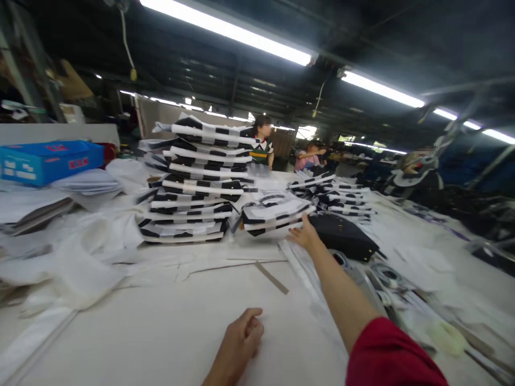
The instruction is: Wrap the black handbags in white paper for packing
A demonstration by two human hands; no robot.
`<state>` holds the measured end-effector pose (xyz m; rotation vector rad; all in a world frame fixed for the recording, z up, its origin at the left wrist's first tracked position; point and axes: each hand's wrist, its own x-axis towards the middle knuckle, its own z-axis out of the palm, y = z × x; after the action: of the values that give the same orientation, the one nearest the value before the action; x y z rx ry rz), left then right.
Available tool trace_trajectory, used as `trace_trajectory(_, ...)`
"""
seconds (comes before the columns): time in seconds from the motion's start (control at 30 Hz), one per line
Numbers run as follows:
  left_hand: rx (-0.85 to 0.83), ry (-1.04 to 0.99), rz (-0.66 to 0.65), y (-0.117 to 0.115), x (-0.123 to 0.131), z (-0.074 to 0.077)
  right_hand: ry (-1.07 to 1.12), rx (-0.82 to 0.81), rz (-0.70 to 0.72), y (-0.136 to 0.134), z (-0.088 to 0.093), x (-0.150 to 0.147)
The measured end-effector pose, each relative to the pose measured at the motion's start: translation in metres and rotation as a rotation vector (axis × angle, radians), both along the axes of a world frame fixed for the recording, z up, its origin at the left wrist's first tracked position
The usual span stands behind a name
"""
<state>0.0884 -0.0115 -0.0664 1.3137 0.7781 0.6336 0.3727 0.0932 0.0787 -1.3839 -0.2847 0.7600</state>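
Observation:
My right hand [304, 234] reaches forward over the table, fingers apart, at the near right edge of a black-and-white patterned bag [277, 214]. Its fingertips seem to touch that edge; I see no clear grip. The bag lies tilted beside a tall stack of similar black-and-white bags [197, 182]. A black case-like bag [341, 236] lies just right of my right hand. Low in the view, my left hand [243, 338] hovers at the near side of the white table [161, 321]. Its fingers are loosely bent, the index finger apart, and nothing shows in them.
Crumpled white sheeting [88, 246] and a blue box [52, 161] occupy the left side. Another stack of patterned bags [346, 198] stands farther right. Rolls of tape [386, 273] and strips clutter the right. A thin grey strip [272, 277] lies mid-table. Several people are in the background.

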Motion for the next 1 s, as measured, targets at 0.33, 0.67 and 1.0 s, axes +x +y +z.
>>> trace_trajectory(0.33,-0.086,0.148,-0.035,0.008,-0.005,0.013,-0.552,-0.01,0.364,-0.077,-0.087,-0.092)
trace_trajectory(0.67,-0.075,0.157,-0.01,0.011,-0.005,0.017,-1.025,-0.225,0.146,-0.155,-0.043,0.025)
trace_trajectory(1.0,-0.063,0.103,0.126,0.002,-0.003,0.005,-1.417,-0.537,0.124,-0.099,-0.023,0.147)
